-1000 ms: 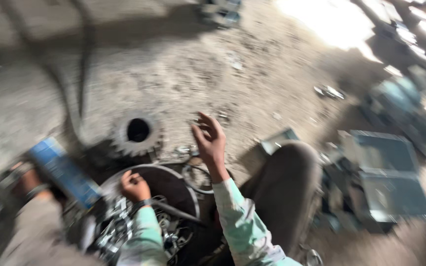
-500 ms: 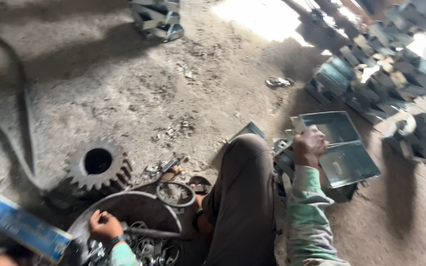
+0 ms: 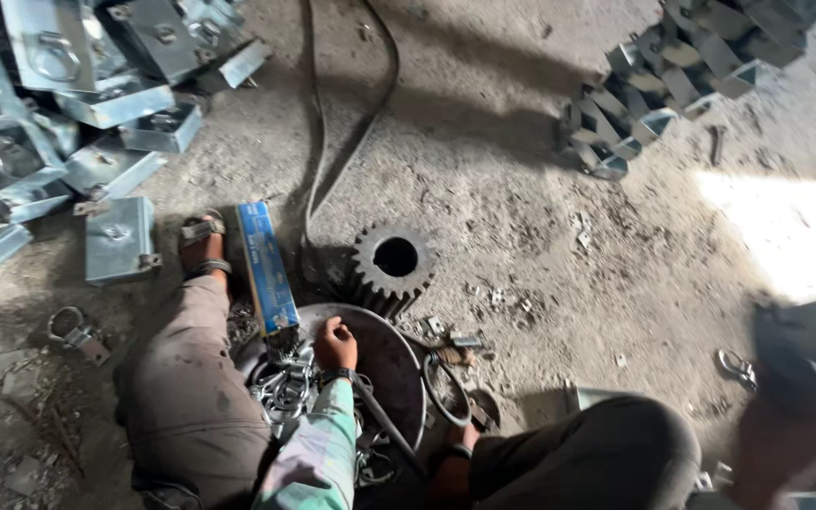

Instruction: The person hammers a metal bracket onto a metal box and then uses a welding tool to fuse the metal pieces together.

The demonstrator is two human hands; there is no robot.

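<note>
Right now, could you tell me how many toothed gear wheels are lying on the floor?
1. The gear wheel lies on the floor just beyond the round metal pan, right of the blue box. Others could be hidden among the clutter.

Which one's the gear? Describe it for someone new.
Find the round dark metal pan on the floor between the person's legs, where the left hand rests. The gear lies just beyond its far rim: a dark toothed wheel with a round centre hole.
</note>
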